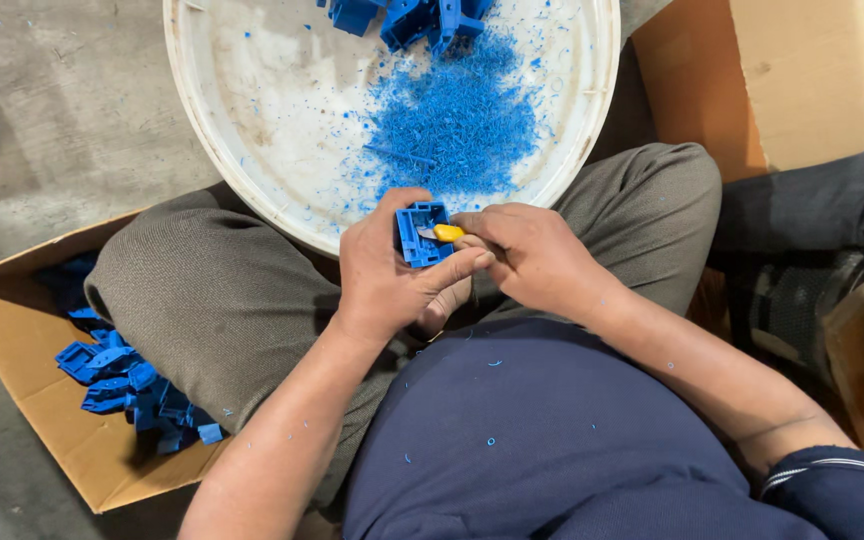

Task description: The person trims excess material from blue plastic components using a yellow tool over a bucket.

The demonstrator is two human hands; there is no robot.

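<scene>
Blade on blue plastic, right over the lap.

Centre frame, the left hand (392,275) has its grip closed around a blue plastic box part (420,233), thumb clamped along its lower edge; the right hand (532,258) pinches a yellow-handled trimming knife (446,233) tight against it, the blade itself, I think, mostly hidden. Blue shavings (457,125) pile up in the white basin (252,195) above; finished parts (127,380) fill the cardboard box (22,340) lower left. Risky: a slip off that edge could send the blade into the left thumb.
</scene>
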